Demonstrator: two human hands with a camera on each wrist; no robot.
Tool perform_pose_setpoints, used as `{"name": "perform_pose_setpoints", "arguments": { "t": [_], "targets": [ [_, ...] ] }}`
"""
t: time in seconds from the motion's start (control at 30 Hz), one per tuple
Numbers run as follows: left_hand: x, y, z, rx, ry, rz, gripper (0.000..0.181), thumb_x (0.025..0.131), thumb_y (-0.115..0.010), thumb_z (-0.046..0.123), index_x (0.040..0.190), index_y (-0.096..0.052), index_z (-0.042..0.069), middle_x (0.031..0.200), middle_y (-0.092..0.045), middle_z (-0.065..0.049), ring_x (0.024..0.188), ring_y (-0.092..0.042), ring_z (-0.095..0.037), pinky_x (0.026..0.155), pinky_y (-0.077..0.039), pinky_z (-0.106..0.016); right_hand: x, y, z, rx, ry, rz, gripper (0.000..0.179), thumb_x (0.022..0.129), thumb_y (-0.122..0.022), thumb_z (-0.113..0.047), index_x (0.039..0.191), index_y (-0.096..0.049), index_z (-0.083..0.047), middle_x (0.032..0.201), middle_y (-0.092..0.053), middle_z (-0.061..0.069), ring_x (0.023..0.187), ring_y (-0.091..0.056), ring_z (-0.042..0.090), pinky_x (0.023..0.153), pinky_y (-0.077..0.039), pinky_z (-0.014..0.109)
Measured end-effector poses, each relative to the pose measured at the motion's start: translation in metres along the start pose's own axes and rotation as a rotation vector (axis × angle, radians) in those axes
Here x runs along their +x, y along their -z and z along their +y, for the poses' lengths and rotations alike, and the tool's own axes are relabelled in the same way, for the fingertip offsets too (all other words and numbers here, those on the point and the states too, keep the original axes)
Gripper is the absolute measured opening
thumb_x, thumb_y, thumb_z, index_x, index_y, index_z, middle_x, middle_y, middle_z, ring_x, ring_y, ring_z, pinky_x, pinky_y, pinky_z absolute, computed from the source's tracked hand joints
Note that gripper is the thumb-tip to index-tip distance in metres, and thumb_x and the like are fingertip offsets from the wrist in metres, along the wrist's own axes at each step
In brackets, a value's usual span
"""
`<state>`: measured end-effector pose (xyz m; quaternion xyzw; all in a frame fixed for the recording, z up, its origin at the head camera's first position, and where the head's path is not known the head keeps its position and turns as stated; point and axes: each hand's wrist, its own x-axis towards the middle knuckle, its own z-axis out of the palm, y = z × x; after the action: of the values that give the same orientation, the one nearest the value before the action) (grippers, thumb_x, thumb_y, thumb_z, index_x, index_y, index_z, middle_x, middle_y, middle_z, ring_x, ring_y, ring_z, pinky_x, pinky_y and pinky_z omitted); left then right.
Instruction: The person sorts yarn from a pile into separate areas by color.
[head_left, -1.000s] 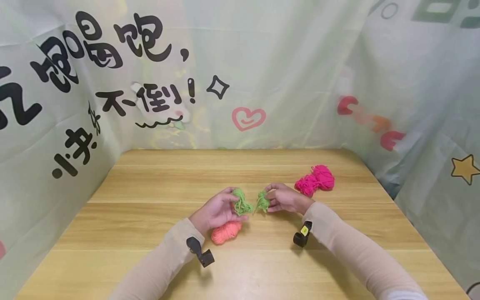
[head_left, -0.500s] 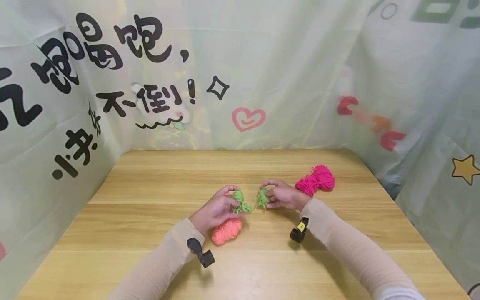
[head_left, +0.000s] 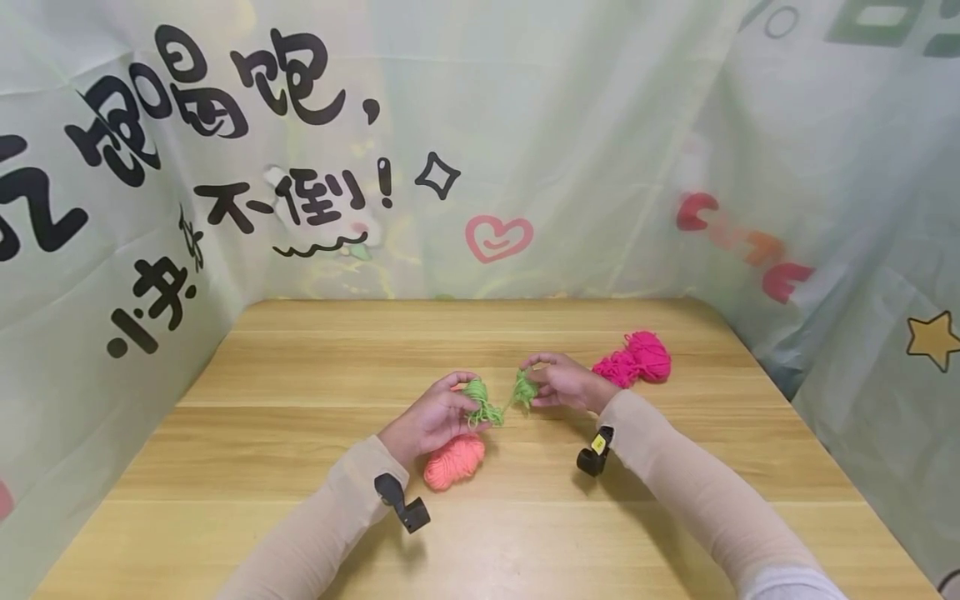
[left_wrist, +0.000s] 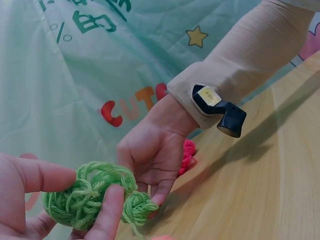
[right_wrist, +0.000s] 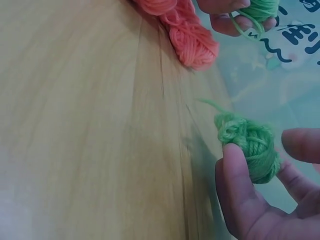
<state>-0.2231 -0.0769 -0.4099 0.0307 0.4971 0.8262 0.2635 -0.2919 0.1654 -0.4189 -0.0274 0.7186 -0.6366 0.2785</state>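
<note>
My left hand (head_left: 431, 422) holds a loose bundle of green yarn (head_left: 478, 402) between thumb and fingers, loops hanging from it; the left wrist view shows the tangled strands of this bundle (left_wrist: 77, 205) close up. Opposite it, my right hand (head_left: 566, 383) holds a smaller wound ball of green yarn (head_left: 524, 390) at its fingertips. A thin green strand runs between the two. In the right wrist view the small ball (right_wrist: 252, 147) has wraps crossing it and a tail sticking out. Coral yarn (head_left: 453, 462) lies on the table below my left hand, which hides part of it.
Magenta yarn (head_left: 647, 357) lies on the wooden table (head_left: 337, 350) beyond my right wrist, one part tangled and one rounder. Printed cloth (head_left: 585, 150) hangs along the back and both sides. A black camera mount (head_left: 595, 451) juts below the right wrist, another (head_left: 402, 503) below the left.
My right hand has shifted a little farther away with the small green ball, slightly to the left. My left hand stays nearly in place, its green bundle turned slightly.
</note>
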Motion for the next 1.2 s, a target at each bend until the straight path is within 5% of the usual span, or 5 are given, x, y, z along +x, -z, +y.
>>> {"name": "perform_pose_setpoints", "arguments": {
  "t": [0.37, 0.57, 1.2],
  "targets": [
    [0.01, 0.001, 0.0, -0.026, 0.01, 0.02, 0.017, 0.101, -0.044, 0.008, 0.117, -0.04, 0.005, 0.108, -0.043, -0.01, 0.103, -0.056, -0.027, 0.101, -0.041, -0.052, 0.011, 0.005, -0.001, -0.088, 0.015, 0.049, 0.036, 0.098, -0.054, -0.006, 0.131, -0.043, 0.002, 0.09, -0.053, 0.007, 0.073, -0.055, 0.015, 0.075, -0.055, 0.034],
    [0.015, 0.0, 0.003, -0.016, -0.004, 0.048, 0.02, 0.1, -0.045, 0.006, 0.118, -0.038, 0.003, 0.111, -0.043, -0.011, 0.105, -0.056, -0.027, 0.099, -0.043, -0.051, 0.019, 0.009, -0.004, -0.103, 0.002, 0.07, 0.034, 0.099, -0.053, -0.005, 0.129, -0.042, 0.003, 0.101, -0.058, 0.015, 0.08, -0.061, 0.02, 0.078, -0.056, 0.036],
    [0.046, -0.011, 0.013, 0.092, -0.035, 0.126, 0.034, 0.097, -0.054, 0.003, 0.127, -0.038, -0.002, 0.112, -0.054, -0.011, 0.098, -0.058, -0.023, 0.096, -0.047, -0.048, 0.031, 0.019, -0.01, -0.184, -0.007, 0.126, 0.031, 0.096, -0.058, -0.004, 0.125, -0.049, 0.005, 0.098, -0.064, 0.015, 0.082, -0.065, 0.021, 0.078, -0.056, 0.037]
  ]
}}
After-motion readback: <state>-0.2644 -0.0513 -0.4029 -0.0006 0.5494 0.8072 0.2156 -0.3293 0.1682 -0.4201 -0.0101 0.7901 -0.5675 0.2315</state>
